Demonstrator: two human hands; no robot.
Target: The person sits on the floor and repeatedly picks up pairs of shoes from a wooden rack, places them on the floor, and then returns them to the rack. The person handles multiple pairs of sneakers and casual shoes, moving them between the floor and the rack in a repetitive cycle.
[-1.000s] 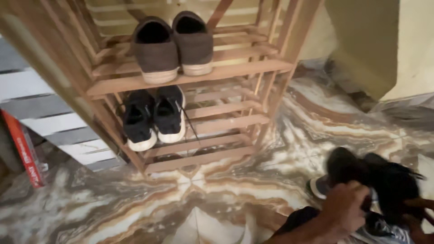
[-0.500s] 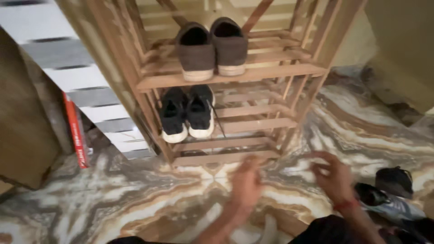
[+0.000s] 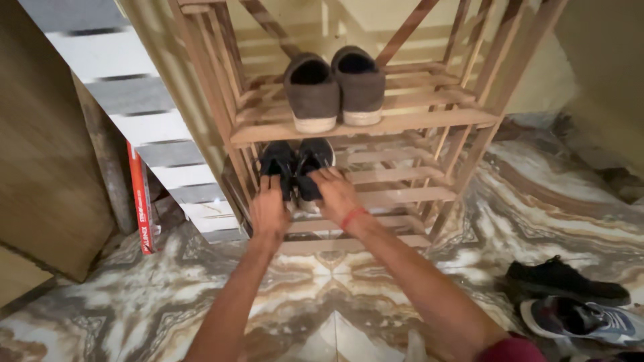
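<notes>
Black sneakers (image 3: 296, 167), two of them side by side, sit on the middle shelf of a wooden slatted shoe rack (image 3: 429, 121). The person's left hand (image 3: 270, 209) lies on the heel of the left-side sneaker, fingers spread flat over it; whether it grips the shoe cannot be told. The right hand (image 3: 337, 193), with a red band (image 3: 352, 216) at the wrist, rests over the heel of the right-side sneaker, fingers loosely curved on it and not clearly closed around it.

On the shelf above stand two brown slip-on shoes (image 3: 335, 90), heels toward the camera, touching each other. The lowest shelf of the rack, near the floor, shows only its bare slats.

On the marbled floor (image 3: 201, 295) to the right, well apart from the rack, lie two more shoes: one black shoe (image 3: 567, 281) and, just beside it, one grey and blue trainer (image 3: 583, 320). A single red flat box (image 3: 140, 201) leans upright left of the rack.
</notes>
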